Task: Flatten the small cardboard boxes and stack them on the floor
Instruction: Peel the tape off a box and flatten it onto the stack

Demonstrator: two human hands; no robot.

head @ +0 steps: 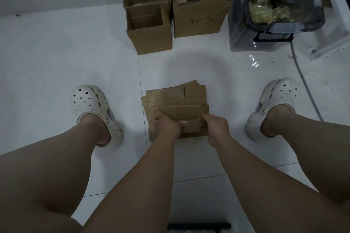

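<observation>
A pile of flattened brown cardboard boxes (170, 96) lies on the white tiled floor between my feet. Over its near part I hold one small flattened box (181, 112) by its two ends. My left hand (166, 123) grips the left end, thumb on the near side. My right hand (216, 125) grips the right end with curled fingers. Behind the pile stand open cardboard boxes (149, 24) in a row, and a larger box marked "4-3" (198, 18) stands to their right.
A clear plastic bin (246, 30) with a black-lined basket of plastic wrap stands at the back right. A grey cable (303, 81) runs down the floor on the right. My feet in white clogs (91, 103) flank the pile. A wall skirting runs along the back left.
</observation>
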